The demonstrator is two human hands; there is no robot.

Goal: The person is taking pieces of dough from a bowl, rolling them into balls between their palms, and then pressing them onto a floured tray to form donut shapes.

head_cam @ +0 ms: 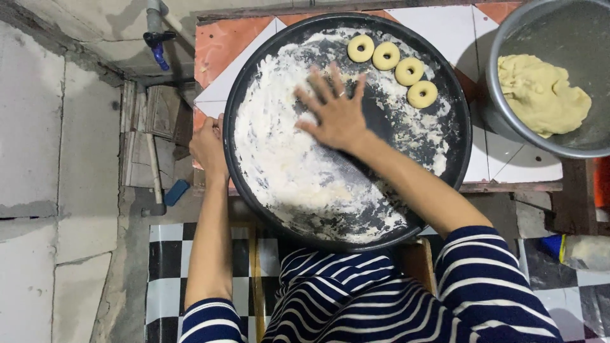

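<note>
A large round black tray (457, 136) dusted with white flour lies on a tiled table in front of me. My right hand (333, 111) rests flat with fingers spread on the floured middle of the tray. My left hand (208, 145) grips the tray's left rim. Several pale ring-shaped dough pieces (395, 67) sit in a curved row along the tray's far right edge, apart from my right hand.
A metal bowl (508, 44) holding a lump of yellow dough (540, 94) stands at the far right. The orange and white tiled table (219, 44) ends at a concrete wall and pipe on the left. Below is a checkered floor (166, 260), with a plastic bottle (581, 253) lying on it at the right.
</note>
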